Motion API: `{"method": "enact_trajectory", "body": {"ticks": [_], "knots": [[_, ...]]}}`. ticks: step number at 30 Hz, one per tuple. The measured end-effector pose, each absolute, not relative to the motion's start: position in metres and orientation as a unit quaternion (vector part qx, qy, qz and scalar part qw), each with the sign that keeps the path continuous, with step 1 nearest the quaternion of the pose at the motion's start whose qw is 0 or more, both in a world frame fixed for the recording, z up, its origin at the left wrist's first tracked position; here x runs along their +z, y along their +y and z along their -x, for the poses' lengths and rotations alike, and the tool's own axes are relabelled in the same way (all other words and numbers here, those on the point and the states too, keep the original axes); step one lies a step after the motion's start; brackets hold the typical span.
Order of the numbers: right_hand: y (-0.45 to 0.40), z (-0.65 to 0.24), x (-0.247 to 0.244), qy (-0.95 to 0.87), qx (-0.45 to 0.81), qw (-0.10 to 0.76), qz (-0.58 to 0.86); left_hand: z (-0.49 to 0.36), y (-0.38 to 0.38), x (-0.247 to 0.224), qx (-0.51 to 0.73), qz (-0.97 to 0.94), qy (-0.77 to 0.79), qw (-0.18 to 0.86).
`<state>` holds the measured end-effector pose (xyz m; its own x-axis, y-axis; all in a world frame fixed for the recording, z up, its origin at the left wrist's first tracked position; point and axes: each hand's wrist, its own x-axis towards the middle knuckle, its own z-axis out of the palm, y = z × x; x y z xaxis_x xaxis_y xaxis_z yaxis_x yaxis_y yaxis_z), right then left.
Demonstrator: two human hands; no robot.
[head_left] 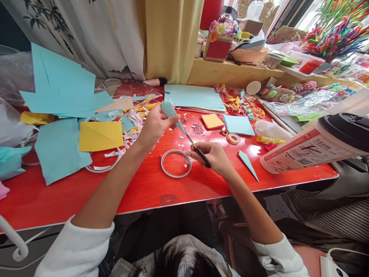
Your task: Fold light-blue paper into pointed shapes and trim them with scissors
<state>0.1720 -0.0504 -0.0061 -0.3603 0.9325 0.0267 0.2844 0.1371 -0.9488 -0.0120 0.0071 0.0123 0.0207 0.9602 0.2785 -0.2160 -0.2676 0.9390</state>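
My left hand (158,125) pinches a folded piece of light blue paper (169,110) whose narrow point slants down to the right. Scissors (204,154) with black handles are gripped in my right hand (211,156), and their blades meet the paper's lower end. Whether the blades are cutting at this moment I cannot tell. Just below lies a roll of double-sided tape (163,163), flat on the red table (144,192). Another blue folded paper point (248,165) rests to the right of my right hand.
Blue sheets (63,154), a yellow square (100,136) and paper scraps (134,132) cover the left side. Small yellow squares (212,121) and blue squares (238,125) lie behind my right hand. A big cup (314,148) leans at the right. Blue sheets (193,96) lie by the curtain.
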Motion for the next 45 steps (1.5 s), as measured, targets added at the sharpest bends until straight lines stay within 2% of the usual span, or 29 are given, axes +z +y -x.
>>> {"method": "enact_trajectory", "body": {"ticks": [3,5,8,15,18,22,25,29,31,33,36,40,45], "knots": [[-0.05,-0.177,-0.009,-0.682,0.432,0.346,0.478,0.026,0.012,0.018,0.6,-0.538,0.36,0.471],[-0.05,-0.182,-0.01,-0.669,0.408,0.362,0.505,0.045,0.017,0.022,0.647,-0.53,0.34,0.43],[-0.049,-0.188,-0.011,-0.636,0.42,0.388,0.518,0.07,0.02,0.024,0.653,-0.548,0.343,0.393],[-0.047,-0.185,-0.011,-0.65,0.431,0.395,0.486,0.06,0.005,0.025,0.594,-0.536,0.348,0.488],[-0.048,-0.184,-0.01,-0.638,0.483,0.403,0.445,0.049,-0.003,0.03,0.594,-0.53,0.347,0.497],[-0.043,-0.173,0.0,-0.585,0.542,0.467,0.381,0.034,-0.013,0.027,0.595,-0.604,0.339,0.407],[-0.026,-0.162,0.009,-0.574,0.572,0.464,0.358,0.022,-0.015,0.016,0.581,-0.663,0.33,0.337],[0.002,-0.149,0.014,-0.549,0.564,0.51,0.347,0.016,-0.013,0.002,0.52,-0.759,0.338,0.196],[0.012,-0.146,0.012,-0.551,0.542,0.527,0.354,0.016,-0.013,0.001,0.484,-0.789,0.344,0.158],[0.017,-0.147,0.01,-0.564,0.509,0.54,0.364,0.017,-0.014,0.003,0.461,-0.8,0.343,0.171],[0.017,-0.154,0.008,-0.593,0.479,0.529,0.373,0.02,-0.014,0.007,0.465,-0.763,0.375,0.246],[0.011,-0.159,0.01,-0.641,0.503,0.45,0.364,0.023,-0.008,0.006,0.513,-0.672,0.447,0.292],[0.005,-0.152,0.008,-0.691,0.51,0.382,0.339,0.022,-0.005,0.003,0.461,-0.703,0.441,0.314]]}}
